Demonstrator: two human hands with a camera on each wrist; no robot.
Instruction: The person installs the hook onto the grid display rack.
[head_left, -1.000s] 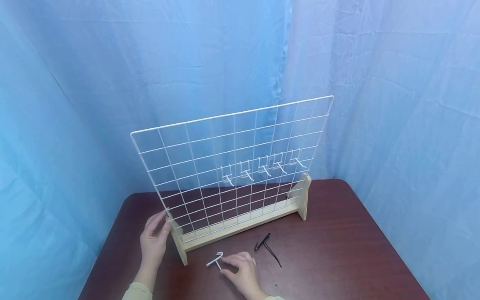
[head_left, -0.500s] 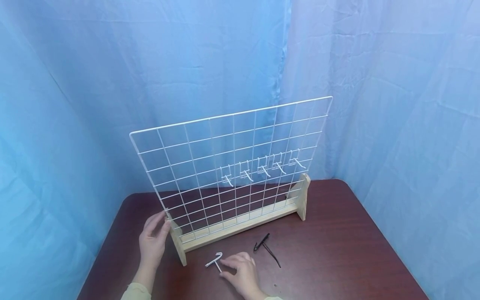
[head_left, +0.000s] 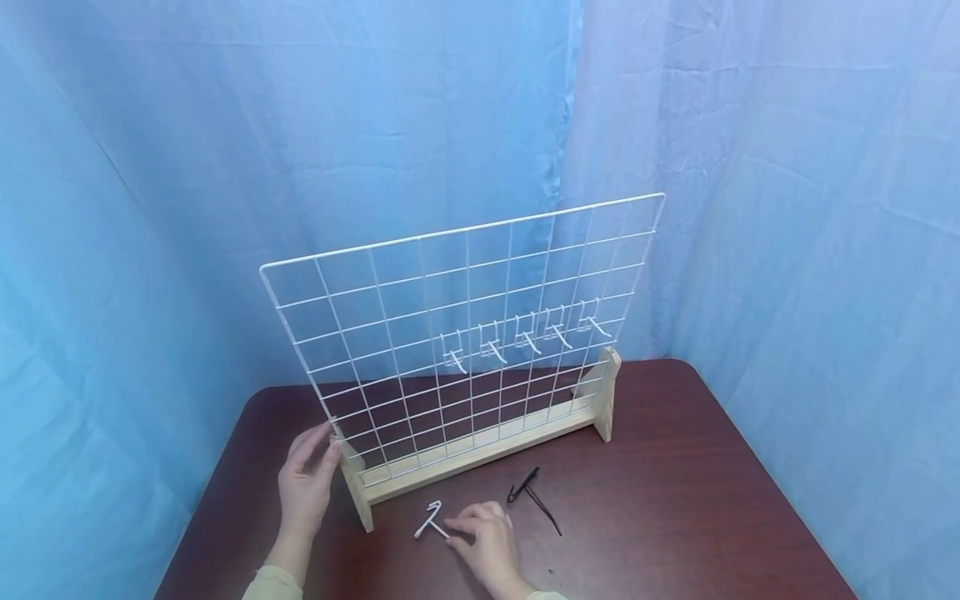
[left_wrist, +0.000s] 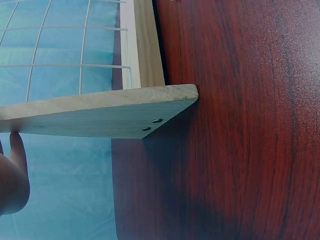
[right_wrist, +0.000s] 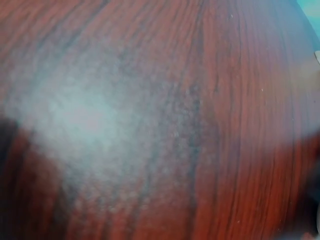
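Note:
A white wire grid panel (head_left: 378,317) stands upright in a wooden stand (head_left: 465,450) on the table. At its left end, my left hand (head_left: 303,483) grips the top of the stand's side piece (left_wrist: 100,117); in the left wrist view the thumb (left_wrist: 19,155) touches its outer face. My right hand (head_left: 489,537) pinches the straight prong of a white hook (head_left: 431,520) between thumb and forefinger, low in front of the stand. Several white hooks (head_left: 491,346) hang in a row on the grid's right half. The right wrist view shows neither the right hand's fingers nor the hook clearly.
A black hook (head_left: 534,496) lies on the dark red table (head_left: 697,500), to the right of my right hand. A tiny speck (head_left: 551,571) lies near the front. Blue curtains (head_left: 337,125) hang behind and on both sides.
The white hook has turned in my right hand, its double-hooked end swinging a little toward the grid. The right fingers have shifted slightly. My left hand stays in place.

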